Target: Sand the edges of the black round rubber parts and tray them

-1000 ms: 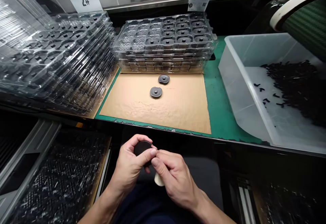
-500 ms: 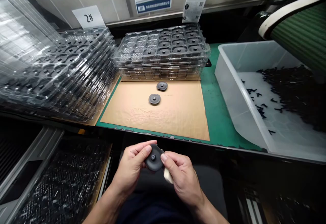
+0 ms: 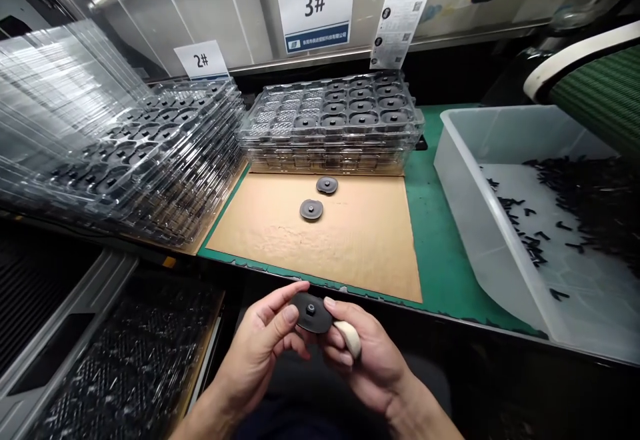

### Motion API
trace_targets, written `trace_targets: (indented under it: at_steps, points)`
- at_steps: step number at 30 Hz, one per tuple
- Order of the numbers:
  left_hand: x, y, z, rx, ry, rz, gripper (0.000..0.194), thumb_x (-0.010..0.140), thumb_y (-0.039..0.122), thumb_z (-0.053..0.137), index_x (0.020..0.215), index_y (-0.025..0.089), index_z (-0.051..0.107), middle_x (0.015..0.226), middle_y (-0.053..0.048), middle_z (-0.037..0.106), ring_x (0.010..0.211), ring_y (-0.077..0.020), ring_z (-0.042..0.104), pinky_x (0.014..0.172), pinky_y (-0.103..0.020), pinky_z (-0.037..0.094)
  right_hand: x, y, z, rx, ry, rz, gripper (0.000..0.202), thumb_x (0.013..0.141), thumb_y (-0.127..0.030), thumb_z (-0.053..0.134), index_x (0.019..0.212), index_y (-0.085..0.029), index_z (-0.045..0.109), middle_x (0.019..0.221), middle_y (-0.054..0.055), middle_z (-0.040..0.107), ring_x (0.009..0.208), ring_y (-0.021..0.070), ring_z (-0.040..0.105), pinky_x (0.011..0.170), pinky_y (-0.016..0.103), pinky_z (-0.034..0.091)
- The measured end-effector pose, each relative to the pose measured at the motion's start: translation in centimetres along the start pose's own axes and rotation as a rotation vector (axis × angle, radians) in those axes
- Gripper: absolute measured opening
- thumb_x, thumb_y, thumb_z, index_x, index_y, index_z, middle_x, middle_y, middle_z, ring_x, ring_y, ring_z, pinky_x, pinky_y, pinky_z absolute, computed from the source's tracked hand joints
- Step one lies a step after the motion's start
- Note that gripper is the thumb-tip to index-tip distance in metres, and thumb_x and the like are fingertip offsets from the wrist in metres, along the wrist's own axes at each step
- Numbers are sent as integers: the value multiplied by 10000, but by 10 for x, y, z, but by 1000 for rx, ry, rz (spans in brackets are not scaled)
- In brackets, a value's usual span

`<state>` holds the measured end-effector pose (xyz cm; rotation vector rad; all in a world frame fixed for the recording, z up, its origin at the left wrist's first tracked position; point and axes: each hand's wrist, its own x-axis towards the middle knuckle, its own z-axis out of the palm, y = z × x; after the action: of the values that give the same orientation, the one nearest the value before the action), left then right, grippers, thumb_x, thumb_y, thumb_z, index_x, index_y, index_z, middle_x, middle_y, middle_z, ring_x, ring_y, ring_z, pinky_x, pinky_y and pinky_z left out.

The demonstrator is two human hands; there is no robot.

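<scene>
A dark oval plastic part with a small raised stub in its middle is held between my two hands over the table's front edge. My left hand pinches its left rim, thumb on top. The right rim is gripped by my right hand, which also has a cream-coloured rounded piece tucked in the fingers; I cannot tell what that is. On the brown cardboard sheet beyond lie two similar dark parts, a nearer one and a farther one.
Behind the cardboard stands a stack of clear trays, its top one partly filled with dark parts. A taller tray stack is at left. On the right, a translucent bin holds many small black pieces beside a green conveyor belt.
The dark part has tilted flatter between my hands. The cream piece now shows more fully among my right fingers. The whole view has shifted, so the bench appears lower.
</scene>
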<state>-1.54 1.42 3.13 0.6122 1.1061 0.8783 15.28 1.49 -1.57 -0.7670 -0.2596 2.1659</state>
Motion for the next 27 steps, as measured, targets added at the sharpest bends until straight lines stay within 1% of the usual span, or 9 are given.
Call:
trace_targets:
  at_steps: [4, 7, 9, 11, 14, 17, 22, 24, 27]
  points:
    - [-2, -2, -1, 20, -28, -23, 697, 774, 551, 869, 1314, 135, 722, 768, -65, 713, 595, -130, 611, 616, -254, 523, -1, 0, 2, 57, -31, 47, 568, 713, -531, 960, 715, -144, 545, 538, -54, 447, 404, 33, 318, 386, 133, 243]
    - [-3, -1, -2, 48, -27, 5, 675, 741, 555, 891, 1244, 127, 755, 785, -78, 729, 626, -151, 634, 643, -262, 521, 0, 3, 3, -41, -41, 17, 566, 793, -590, 885, 728, -143, 544, 545, -42, 448, 407, 41, 324, 367, 132, 225]
    - [-5, 1, -4, 74, 8, 44, 660, 714, 545, 912, 1202, 125, 771, 847, -95, 753, 672, -167, 653, 674, -266, 531, 0, 5, 2, -170, 24, -56, 573, 867, -661, 788, 774, -136, 578, 566, -30, 455, 433, 63, 349, 355, 131, 237]
    - [-7, 3, -7, 99, 45, 79, 665, 705, 544, 917, 1203, 127, 772, 892, -102, 768, 695, -175, 666, 696, -268, 540, -1, 4, 0, -245, 131, -168, 535, 904, -658, 727, 940, -130, 644, 667, -8, 506, 516, 99, 427, 366, 129, 294]
    - [-9, 5, -12, 140, 85, 116, 685, 700, 539, 921, 1229, 135, 762, 956, -115, 781, 744, -202, 692, 702, -272, 560, -9, -2, -2, -327, 216, -359, 513, 922, -530, 722, 1274, -174, 614, 947, 32, 581, 702, 139, 539, 470, 160, 447]
    - [-11, 4, -15, 185, 107, 134, 695, 682, 478, 950, 1263, 155, 749, 1034, -128, 791, 888, -255, 726, 767, -282, 585, -25, -12, 6, -605, 240, -554, 499, 990, -410, 698, 1429, -234, 539, 1091, 43, 615, 849, 155, 615, 671, 197, 547]
    - [-17, 2, -16, 229, 131, 191, 715, 691, 402, 957, 1327, 182, 717, 1110, -129, 795, 1001, -294, 737, 843, -291, 590, -47, -21, 28, -1007, 140, -780, 386, 1016, -228, 663, 1389, -307, 604, 1136, 18, 663, 940, 166, 669, 878, 232, 564]
    - [-19, 4, -17, 225, 124, 190, 710, 694, 403, 956, 1326, 188, 717, 1115, -124, 794, 1004, -285, 737, 850, -279, 587, -48, -22, 31, -1088, 159, -841, 382, 1014, -194, 654, 1376, -308, 613, 1154, 16, 669, 951, 172, 669, 954, 265, 560]
    - [-20, 5, -20, 199, 85, 158, 694, 703, 421, 949, 1319, 199, 720, 1101, -118, 796, 984, -267, 736, 838, -262, 580, -45, -21, 29, -1093, 200, -818, 374, 1007, -197, 656, 1364, -299, 613, 1157, 18, 676, 956, 174, 679, 939, 254, 572]
